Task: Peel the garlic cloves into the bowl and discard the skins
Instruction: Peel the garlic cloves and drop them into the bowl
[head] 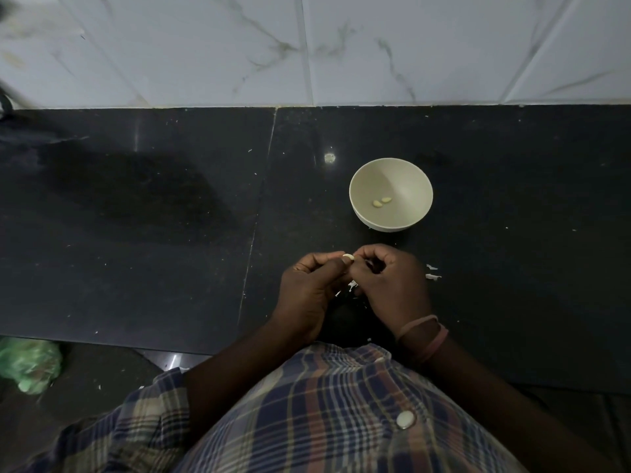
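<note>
Both hands raised together just above the black tabletop (136,233), fingers curled. Left hand (307,288) pinching a garlic clove (348,257) at the fingertips; right hand (389,278) curled against it, grip closed. Near beyond, bowl (362,179) with two peeled cloves (381,201); skins (433,272) beside right hand.

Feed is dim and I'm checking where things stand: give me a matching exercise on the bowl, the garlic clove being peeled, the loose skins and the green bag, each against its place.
1 bowl
2 garlic clove
3 loose skins
4 green bag

A on the counter right of the hands
B low at the left edge
C pinched between both hands
D beyond the hands, holding two peeled cloves

Pairs: 1-D, 2-C, 3-A, 4-B
</note>
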A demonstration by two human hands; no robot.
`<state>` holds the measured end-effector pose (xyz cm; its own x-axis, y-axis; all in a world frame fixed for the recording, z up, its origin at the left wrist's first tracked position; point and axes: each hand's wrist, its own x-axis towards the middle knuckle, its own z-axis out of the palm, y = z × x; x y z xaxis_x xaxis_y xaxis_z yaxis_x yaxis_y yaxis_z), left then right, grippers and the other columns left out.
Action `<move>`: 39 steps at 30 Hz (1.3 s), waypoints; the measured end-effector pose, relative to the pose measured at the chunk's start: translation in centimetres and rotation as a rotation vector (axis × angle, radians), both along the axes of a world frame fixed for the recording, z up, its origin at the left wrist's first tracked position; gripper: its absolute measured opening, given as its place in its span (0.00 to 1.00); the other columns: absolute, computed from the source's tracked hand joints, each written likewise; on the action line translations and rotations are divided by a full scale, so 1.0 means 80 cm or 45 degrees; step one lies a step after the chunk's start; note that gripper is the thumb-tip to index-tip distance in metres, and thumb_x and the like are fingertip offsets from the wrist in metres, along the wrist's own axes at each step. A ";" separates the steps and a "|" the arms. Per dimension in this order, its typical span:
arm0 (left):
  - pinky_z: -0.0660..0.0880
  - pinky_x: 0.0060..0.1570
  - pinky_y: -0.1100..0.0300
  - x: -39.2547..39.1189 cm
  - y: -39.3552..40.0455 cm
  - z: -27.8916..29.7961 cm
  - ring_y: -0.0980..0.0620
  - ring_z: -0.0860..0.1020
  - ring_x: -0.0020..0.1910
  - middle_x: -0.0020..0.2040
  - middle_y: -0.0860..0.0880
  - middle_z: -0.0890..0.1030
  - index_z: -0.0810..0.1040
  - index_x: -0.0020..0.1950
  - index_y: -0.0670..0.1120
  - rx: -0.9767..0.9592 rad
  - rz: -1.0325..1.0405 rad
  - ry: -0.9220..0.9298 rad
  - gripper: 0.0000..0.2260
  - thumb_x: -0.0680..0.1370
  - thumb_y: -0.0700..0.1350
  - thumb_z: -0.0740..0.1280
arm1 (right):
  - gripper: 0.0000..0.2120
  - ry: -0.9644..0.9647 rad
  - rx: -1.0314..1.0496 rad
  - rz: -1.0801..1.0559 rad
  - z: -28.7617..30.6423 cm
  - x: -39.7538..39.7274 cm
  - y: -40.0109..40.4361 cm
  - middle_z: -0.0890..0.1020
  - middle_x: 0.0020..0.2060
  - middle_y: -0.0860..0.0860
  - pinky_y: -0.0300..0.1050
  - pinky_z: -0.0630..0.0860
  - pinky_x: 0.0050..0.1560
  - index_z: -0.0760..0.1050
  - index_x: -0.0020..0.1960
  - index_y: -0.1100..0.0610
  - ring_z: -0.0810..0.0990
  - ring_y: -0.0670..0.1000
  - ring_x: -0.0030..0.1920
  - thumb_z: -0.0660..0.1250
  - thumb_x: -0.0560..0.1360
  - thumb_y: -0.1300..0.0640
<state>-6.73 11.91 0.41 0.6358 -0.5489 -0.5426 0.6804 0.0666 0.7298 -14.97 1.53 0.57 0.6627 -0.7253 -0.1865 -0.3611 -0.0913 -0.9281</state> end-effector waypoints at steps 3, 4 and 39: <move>0.81 0.46 0.54 0.000 -0.001 0.001 0.45 0.84 0.44 0.46 0.39 0.85 0.82 0.48 0.39 -0.004 0.000 0.003 0.03 0.75 0.35 0.71 | 0.03 0.003 -0.071 0.026 0.002 0.001 0.000 0.83 0.32 0.51 0.54 0.81 0.38 0.82 0.40 0.55 0.82 0.53 0.33 0.72 0.73 0.60; 0.81 0.45 0.55 0.000 -0.001 0.001 0.46 0.84 0.44 0.46 0.39 0.85 0.82 0.48 0.38 0.000 -0.001 0.007 0.03 0.76 0.34 0.71 | 0.04 0.004 -0.087 0.035 0.003 0.001 0.000 0.82 0.32 0.51 0.54 0.80 0.38 0.81 0.39 0.56 0.82 0.53 0.33 0.72 0.73 0.60; 0.82 0.48 0.60 0.002 0.002 -0.004 0.50 0.84 0.49 0.51 0.44 0.86 0.82 0.58 0.42 -0.175 -0.100 0.106 0.14 0.72 0.37 0.69 | 0.09 0.072 -0.288 0.061 -0.008 -0.011 -0.006 0.85 0.46 0.48 0.52 0.79 0.55 0.83 0.52 0.54 0.82 0.46 0.49 0.64 0.79 0.57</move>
<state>-6.54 12.06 0.08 0.5439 -0.6676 -0.5084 0.7452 0.1059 0.6583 -15.89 1.01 -0.08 0.6904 -0.7209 -0.0607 -0.4022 -0.3128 -0.8605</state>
